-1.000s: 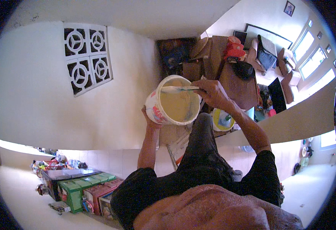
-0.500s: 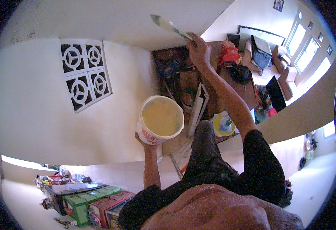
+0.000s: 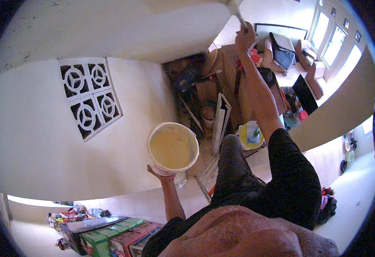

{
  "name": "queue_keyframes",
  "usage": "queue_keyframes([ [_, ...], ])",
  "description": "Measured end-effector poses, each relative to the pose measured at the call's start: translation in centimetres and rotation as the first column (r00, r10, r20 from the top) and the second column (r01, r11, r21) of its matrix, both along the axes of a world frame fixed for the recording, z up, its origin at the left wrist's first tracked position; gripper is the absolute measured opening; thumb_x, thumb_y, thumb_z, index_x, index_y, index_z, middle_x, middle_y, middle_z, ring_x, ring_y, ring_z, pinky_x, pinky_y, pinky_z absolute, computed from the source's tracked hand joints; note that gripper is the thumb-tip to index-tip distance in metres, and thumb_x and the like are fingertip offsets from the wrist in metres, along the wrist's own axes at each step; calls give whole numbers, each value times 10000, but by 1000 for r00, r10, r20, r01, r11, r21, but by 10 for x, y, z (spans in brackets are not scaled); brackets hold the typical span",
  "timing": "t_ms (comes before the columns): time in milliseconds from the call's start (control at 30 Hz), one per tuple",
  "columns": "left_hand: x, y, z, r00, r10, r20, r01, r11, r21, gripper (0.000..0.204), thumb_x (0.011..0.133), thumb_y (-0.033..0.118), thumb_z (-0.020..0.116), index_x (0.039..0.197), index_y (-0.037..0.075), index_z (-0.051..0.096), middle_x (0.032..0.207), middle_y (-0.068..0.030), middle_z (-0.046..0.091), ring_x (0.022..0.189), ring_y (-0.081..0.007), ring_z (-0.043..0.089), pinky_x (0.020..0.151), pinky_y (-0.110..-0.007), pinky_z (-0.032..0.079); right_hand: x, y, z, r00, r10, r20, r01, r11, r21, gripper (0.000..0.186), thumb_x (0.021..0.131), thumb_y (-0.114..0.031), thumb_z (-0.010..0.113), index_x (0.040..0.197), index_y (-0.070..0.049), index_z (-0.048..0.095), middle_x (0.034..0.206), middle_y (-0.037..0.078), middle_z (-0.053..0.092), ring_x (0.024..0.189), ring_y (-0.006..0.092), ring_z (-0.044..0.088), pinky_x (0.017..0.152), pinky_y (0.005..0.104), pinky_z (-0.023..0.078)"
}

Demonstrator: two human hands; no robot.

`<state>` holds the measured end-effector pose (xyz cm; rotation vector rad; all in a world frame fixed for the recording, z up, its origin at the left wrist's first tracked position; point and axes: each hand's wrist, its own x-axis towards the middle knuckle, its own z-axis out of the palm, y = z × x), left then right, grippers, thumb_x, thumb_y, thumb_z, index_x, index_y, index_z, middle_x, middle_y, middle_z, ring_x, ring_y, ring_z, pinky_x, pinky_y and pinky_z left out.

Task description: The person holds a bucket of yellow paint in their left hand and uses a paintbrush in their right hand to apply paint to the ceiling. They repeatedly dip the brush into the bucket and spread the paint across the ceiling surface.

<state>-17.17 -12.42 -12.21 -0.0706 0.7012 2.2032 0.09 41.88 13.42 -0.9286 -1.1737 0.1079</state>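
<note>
Bucket [image 3: 157, 166] of creamy stuff [image 3: 174, 149] is propped on the left hand [image 3: 163, 176], cupped under its lower side; right hand [image 3: 245, 37], way higher and well apart, grips a blurry brush [image 3: 236, 10].

Brush [image 3: 236, 10] blurred, cut off by top edge; left hand [image 3: 160, 174] partly hidden behind bucket [image 3: 151, 159]

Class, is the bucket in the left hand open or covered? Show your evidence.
Open: no lid covers the bucket, held in the left hand; its yellowish inside shows.
</note>
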Motion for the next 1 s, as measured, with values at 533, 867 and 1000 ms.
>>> queue_keyframes([
  [533,2,-4,4,999,-35,6,35,999,8,804,754,734,402,1379,230,432,1415,-37,441,1264,-317,425,998,-562,385,-143,-116,-15,902,382,199,-407,907,107,329,827,-49,607,1156,-54,614,949,160,683,882,326,668,757,414,516],
  [867,6,-8,4,1000,-21,-8,21,1000,6,866,757,760,374,1406,188,402,1445,-61,403,1284,-322,403,1011,-577,366,-38,-17,3,936,351,-17,-352,936,-29,256,867,-102,591,1112,-89,664,862,136,699,724,252,667,643,385,516],
  [1000,4,5,-5,998,-61,4,60,998,23,880,756,768,368,1410,179,397,1453,-66,392,1292,-323,394,1019,-578,358,72,40,-21,954,-284,94,281,959,43,236,889,-187,612,1077,-56,670,767,109,696,659,176,666,565,328,489],
])
